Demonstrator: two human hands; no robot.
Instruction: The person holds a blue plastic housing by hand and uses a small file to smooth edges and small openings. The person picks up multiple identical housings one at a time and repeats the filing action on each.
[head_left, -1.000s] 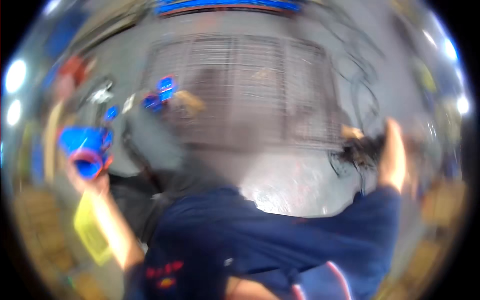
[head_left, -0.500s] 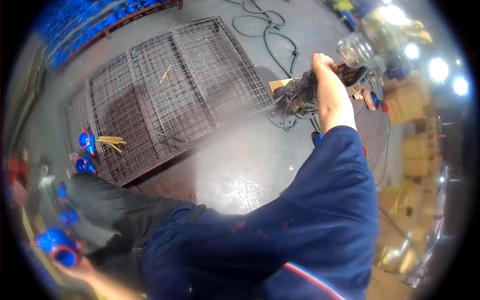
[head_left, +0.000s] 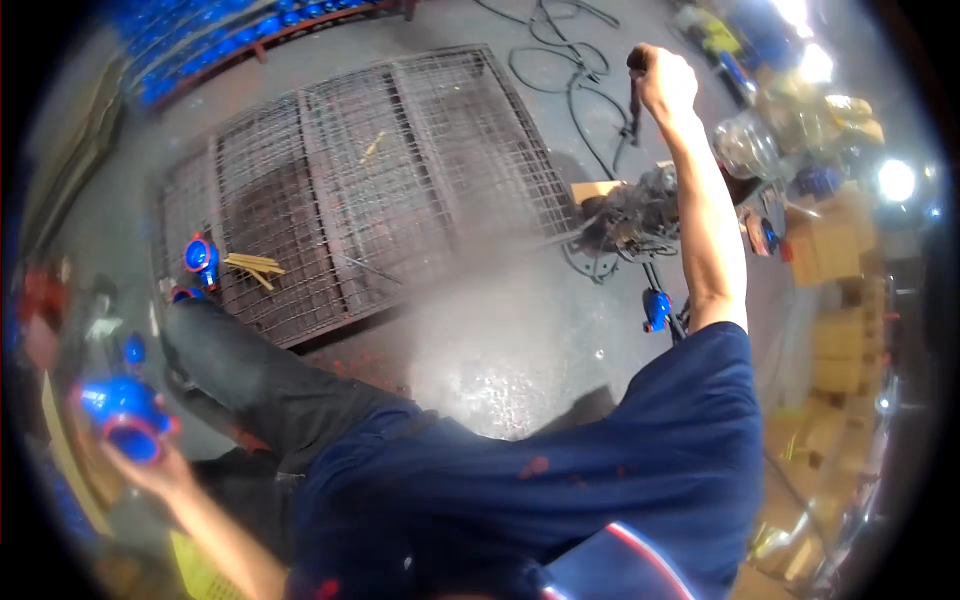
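My left hand [head_left: 155, 468] is closed around a blue pipe fitting [head_left: 112, 402], a rounded body whose red-rimmed round opening faces me. My right arm is stretched far forward, and my right hand [head_left: 668, 82] is closed on a dark, slim handle [head_left: 634, 98] that runs down from the fist. Below that hand stands a dark machine [head_left: 630, 215] with cables and metal parts, partly hidden by my forearm. Another blue fitting [head_left: 656, 310] is beside my right upper arm, under the machine.
A wire-mesh platform [head_left: 330, 190] lies ahead, bearing a blue fitting [head_left: 201, 256] and several yellowish sticks [head_left: 255, 266]. Black cable [head_left: 575, 70] loops over the floor. Cardboard boxes [head_left: 835, 330] stack up at right. Rows of blue pieces [head_left: 200, 50] fill a rack at far left.
My right hand has risen farther forward from the machine, and the dark handle now shows in it. My left hand, still holding the blue fitting, has moved slightly up. The whole view has shifted.
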